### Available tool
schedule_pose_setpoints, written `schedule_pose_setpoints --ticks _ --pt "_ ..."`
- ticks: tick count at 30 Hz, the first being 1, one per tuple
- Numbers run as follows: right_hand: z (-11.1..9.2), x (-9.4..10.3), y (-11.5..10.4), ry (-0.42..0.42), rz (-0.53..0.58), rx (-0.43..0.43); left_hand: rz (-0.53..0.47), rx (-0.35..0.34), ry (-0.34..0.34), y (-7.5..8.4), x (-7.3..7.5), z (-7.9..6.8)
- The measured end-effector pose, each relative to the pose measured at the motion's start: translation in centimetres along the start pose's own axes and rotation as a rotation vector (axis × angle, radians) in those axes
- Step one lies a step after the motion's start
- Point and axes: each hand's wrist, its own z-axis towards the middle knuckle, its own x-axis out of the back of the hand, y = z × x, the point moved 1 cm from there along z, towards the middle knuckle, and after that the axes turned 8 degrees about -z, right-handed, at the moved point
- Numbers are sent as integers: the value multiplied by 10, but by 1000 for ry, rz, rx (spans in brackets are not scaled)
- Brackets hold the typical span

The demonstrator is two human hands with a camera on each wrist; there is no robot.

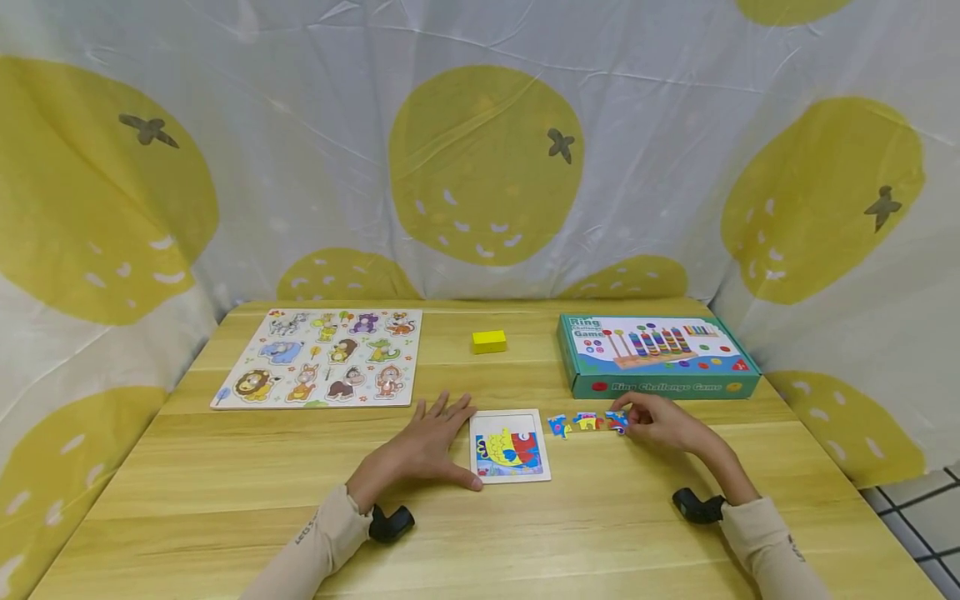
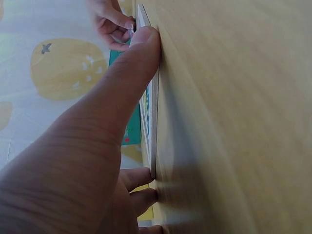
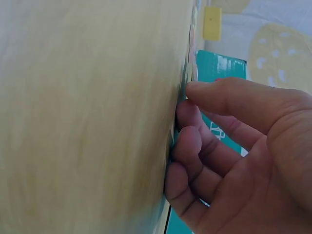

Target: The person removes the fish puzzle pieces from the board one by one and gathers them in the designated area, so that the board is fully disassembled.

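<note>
A small square wooden puzzle board with a red and yellow fish picture, part of it bare, lies on the table in the head view. My left hand spreads its fingers along the board's left side, thumb at the near corner and index finger by the far one. In the left wrist view, the left thumb rests on the board's edge. With thumb and fingertips my right hand pinches a blue and red puzzle piece; the piece is mostly hidden in the right wrist view. Two more pieces, one blue and one yellow-red, lie between board and hand.
A large animal puzzle board lies at the back left. Behind the fish puzzle sits a yellow block. The green Ring Challenge Game box lies just beyond my right hand. A patterned curtain closes off the back and sides.
</note>
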Motion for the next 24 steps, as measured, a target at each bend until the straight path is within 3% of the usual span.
schedule_pose_setpoints --ticks 9,16,24 --pt "2 -1 0 14 17 3 2 -1 7 -1 0 0" --pt "1 -2 -3 15 -12 -47 6 -23 15 -1 -1 0" --pt "1 -2 -2 20 -10 -15 5 -22 14 -1 -1 -1"
